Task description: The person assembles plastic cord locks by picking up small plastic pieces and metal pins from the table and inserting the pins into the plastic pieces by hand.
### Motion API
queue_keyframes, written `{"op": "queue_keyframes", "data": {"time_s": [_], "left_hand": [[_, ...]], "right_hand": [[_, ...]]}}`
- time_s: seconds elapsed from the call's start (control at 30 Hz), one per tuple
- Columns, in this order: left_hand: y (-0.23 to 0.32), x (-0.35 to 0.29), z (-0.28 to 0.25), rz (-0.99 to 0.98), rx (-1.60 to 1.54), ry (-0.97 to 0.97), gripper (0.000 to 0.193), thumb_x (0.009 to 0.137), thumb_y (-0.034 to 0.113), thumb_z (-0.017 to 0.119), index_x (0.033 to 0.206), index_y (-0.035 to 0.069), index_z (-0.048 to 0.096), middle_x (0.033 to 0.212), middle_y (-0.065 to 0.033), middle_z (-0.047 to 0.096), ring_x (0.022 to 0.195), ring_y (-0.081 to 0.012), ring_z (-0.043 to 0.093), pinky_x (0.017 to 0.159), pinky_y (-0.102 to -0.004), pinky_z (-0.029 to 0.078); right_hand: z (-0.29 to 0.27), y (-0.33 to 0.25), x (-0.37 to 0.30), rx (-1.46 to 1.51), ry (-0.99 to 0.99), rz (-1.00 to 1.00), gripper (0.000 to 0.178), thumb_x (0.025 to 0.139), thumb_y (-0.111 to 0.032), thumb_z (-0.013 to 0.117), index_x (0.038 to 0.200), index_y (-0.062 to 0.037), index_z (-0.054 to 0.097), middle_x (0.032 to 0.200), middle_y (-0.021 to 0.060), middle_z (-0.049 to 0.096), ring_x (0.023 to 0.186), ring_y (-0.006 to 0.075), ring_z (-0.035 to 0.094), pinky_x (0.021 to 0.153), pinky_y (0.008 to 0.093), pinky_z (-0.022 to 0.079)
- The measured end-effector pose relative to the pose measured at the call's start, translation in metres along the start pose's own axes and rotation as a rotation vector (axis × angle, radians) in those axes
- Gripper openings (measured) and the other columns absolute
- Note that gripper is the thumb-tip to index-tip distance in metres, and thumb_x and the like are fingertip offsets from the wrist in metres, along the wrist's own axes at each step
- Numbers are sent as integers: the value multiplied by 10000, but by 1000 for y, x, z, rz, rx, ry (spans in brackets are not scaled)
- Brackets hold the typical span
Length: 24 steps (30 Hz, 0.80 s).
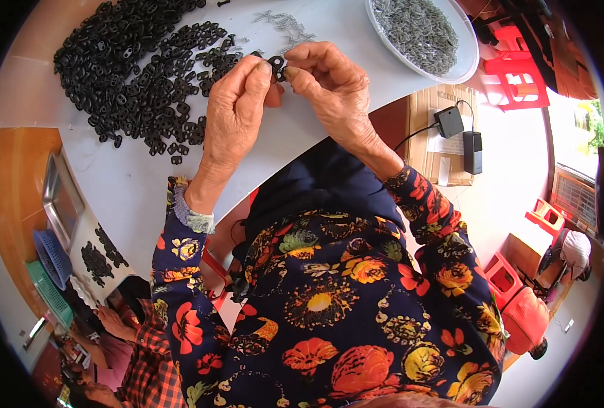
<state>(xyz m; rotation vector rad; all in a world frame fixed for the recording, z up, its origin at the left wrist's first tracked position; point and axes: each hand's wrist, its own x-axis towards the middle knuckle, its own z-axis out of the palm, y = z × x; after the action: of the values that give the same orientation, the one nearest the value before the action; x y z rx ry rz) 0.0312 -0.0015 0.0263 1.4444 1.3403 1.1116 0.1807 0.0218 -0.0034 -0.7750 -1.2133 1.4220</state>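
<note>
Over the white table my left hand is closed, pinching a small black plastic piece with holes between thumb and forefinger. My right hand meets it from the other side, its thumb and bent fingers also closed at the piece's edge. Whether a finer part sits in the right fingertips is too small to tell. Left of my hands spreads a big heap of black plastic pieces, many with two holes. Thin metal bits resembling small springs lie loose just beyond my fingers.
At the far right of the table stands a white tub full of similar metal bits. Below it, a cardboard box carries black devices with a cable. Red stools stand rightward. A person in a checked shirt works at lower left.
</note>
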Motion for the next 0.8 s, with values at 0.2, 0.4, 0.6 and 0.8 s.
{"op": "queue_keyframes", "data": {"time_s": [0.2, 0.4, 0.6, 0.8], "left_hand": [[0, -1, 1, -2, 81, -23, 265, 980, 221, 445, 827, 15, 513, 624, -18, 524, 590, -87, 459, 562, -259, 406], [1, 0, 2, -35, 36, -6, 271, 977, 226, 434, 826, 13, 507, 621, -21, 521, 591, -85, 446, 559, -259, 396], [-5, 0, -1, -21, 55, -16, 283, 977, 236, 430, 818, 14, 506, 610, -16, 499, 584, -84, 422, 545, -260, 378], [-9, 0, 0, -5, 26, 6, 247, 960, 199, 433, 812, 10, 487, 619, -9, 455, 586, -85, 397, 538, -264, 370]], "right_hand": [[1, -3, 0, 38, -6, -1, 182, 860, 36, 557, 1042, 34, 567, 885, 39, 636, 805, 74, 586, 748, 239, 506], [1, -8, 0, 67, -67, 26, 181, 865, 46, 537, 1046, 41, 555, 876, 51, 636, 775, 89, 610, 721, 244, 512], [1, -8, 1, -13, -67, 2, 188, 871, 48, 531, 1058, 48, 551, 853, 58, 636, 764, 108, 627, 724, 243, 510], [-5, -6, 5, -30, -173, 57, 241, 868, -12, 604, 1095, 57, 561, 827, 49, 633, 752, 94, 607, 723, 232, 504]]}}
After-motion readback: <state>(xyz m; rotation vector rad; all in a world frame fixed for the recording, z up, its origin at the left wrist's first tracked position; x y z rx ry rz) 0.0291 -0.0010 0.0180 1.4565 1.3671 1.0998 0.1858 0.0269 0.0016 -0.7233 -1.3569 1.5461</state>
